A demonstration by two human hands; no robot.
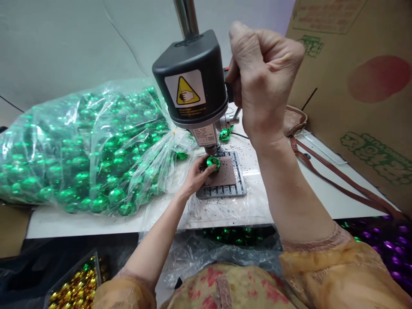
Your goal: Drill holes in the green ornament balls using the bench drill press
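Note:
My left hand (195,175) is closed around the side of a shiny green faceted ball (213,163), steadying it under the chuck of a small bench drill press (189,81). The ball rests on a brown square board (228,172) on the slotted metal base (222,192). Raised beside the black drill head, my right hand (265,81) makes a fist around the feed lever (237,115); most of the lever is hidden by the fingers. Whether the drill bit touches the ball cannot be made out. Dark shavings are scattered around the base.
A large clear bag of green balls (96,150) fills the table's left side. At right are a brown-strapped bag (298,122) and a tall cardboard box (363,86). Below the table edge sit gold balls (75,287) and purple balls (389,244).

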